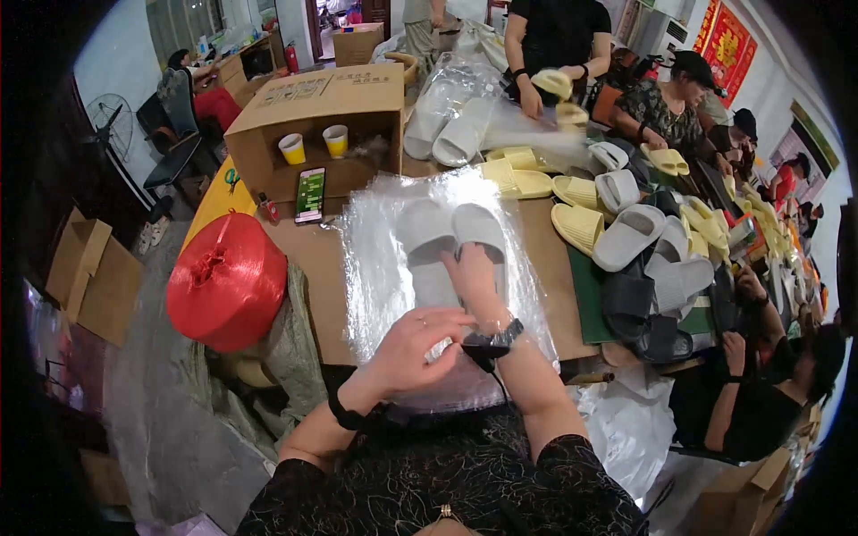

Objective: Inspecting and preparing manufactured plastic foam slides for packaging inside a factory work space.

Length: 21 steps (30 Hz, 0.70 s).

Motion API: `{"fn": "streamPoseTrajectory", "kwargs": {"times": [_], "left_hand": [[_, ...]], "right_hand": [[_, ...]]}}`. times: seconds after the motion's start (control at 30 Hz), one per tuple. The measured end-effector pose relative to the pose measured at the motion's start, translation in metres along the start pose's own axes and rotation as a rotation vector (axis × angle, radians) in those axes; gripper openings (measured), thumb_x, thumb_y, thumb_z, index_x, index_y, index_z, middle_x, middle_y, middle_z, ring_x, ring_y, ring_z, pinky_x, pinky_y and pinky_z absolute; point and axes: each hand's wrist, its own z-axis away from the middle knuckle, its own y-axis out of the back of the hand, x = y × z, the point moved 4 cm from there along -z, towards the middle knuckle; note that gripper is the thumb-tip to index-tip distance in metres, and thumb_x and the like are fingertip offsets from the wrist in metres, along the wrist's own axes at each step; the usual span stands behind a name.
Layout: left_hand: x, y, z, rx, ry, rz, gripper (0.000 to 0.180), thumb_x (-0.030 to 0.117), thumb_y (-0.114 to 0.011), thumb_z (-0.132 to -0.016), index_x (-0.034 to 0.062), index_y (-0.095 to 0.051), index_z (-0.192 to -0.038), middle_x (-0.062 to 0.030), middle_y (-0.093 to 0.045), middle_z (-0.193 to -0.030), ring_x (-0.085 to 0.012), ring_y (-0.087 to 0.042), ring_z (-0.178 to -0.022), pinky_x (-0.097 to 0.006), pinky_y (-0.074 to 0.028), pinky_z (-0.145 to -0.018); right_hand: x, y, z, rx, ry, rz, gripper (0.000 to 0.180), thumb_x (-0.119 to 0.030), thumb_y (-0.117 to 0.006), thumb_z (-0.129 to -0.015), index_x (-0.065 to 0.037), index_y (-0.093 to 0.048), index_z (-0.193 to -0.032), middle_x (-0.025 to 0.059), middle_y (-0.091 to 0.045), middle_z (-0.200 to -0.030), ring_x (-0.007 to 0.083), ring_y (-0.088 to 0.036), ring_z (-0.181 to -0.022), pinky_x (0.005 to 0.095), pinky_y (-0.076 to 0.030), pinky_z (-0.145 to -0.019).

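A pair of light grey slippers [431,234] lies side by side, toes away from me, on a stack of clear plastic bags [374,277]. My right hand [474,275] is at the right slipper, its fingers at the strap's edge and its thumb toward the gap between the two; some fingertips are hidden. Whether the slippers are inside the top bag I cannot tell. My left hand [416,348] hovers over my right wrist, fingers stretched out and thumb apart, holding nothing. Dark bands circle both wrists.
At left sits a big red roll of plastic twine [227,281]. Beyond the bags, an open cardboard box [313,98] holds two paper cups [335,141]; a phone [310,195] leans there. Grey, yellow and black slippers [629,238] pile up at right. Several co-workers [559,40] handle slippers around the table.
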Motion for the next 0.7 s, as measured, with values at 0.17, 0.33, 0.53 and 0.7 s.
{"fn": "streamPoseTrajectory", "kwargs": {"times": [0.17,0.33,0.53,0.7], "left_hand": [[-0.041,0.030,0.037,0.394,0.395,-0.008,0.049,0.012,-0.071,-0.080,0.0017,-0.053,-0.125,-0.0160,-0.057,-0.122,-0.0301,-0.059,-0.109,-0.039,-0.049,-0.091],[-0.122,0.033,0.051,0.270,0.971,-0.064,0.047,0.038,-0.059,-0.093,-0.0014,-0.059,-0.119,-0.0170,-0.064,-0.100,-0.0270,-0.064,-0.087,-0.037,-0.051,-0.078],[-0.140,0.032,0.025,0.028,1.051,-0.223,0.060,0.058,-0.055,-0.090,0.0002,-0.070,-0.082,-0.0105,-0.064,-0.063,-0.0226,-0.065,-0.061,-0.036,-0.051,-0.065],[-0.135,0.021,0.018,-0.028,1.049,-0.276,0.061,0.058,-0.071,-0.074,-0.0020,-0.068,-0.086,-0.0178,-0.069,-0.081,-0.0317,-0.067,-0.080,-0.040,-0.051,-0.072]], "right_hand": [[-0.033,0.046,0.071,0.045,0.347,-0.091,0.063,-0.026,-0.073,-0.082,0.003,-0.046,-0.131,0.0268,-0.056,-0.111,0.0464,-0.055,-0.103,0.0458,-0.043,-0.098],[-0.042,0.133,0.138,-0.696,0.257,-0.368,0.057,-0.017,-0.080,-0.079,0.001,-0.055,-0.127,0.0191,-0.064,-0.108,0.0328,-0.063,-0.102,0.0390,-0.049,-0.090],[0.009,0.172,0.091,0.006,-0.200,-0.543,0.031,-0.018,-0.073,-0.086,0.005,-0.065,-0.106,0.0081,-0.064,-0.084,0.0156,-0.060,-0.076,0.0289,-0.050,-0.073],[0.076,0.102,0.053,0.173,-0.204,0.210,0.063,-0.044,-0.075,-0.081,0.005,-0.059,-0.117,0.0222,-0.058,-0.109,0.0386,-0.057,-0.095,0.0446,-0.049,-0.082]]}}
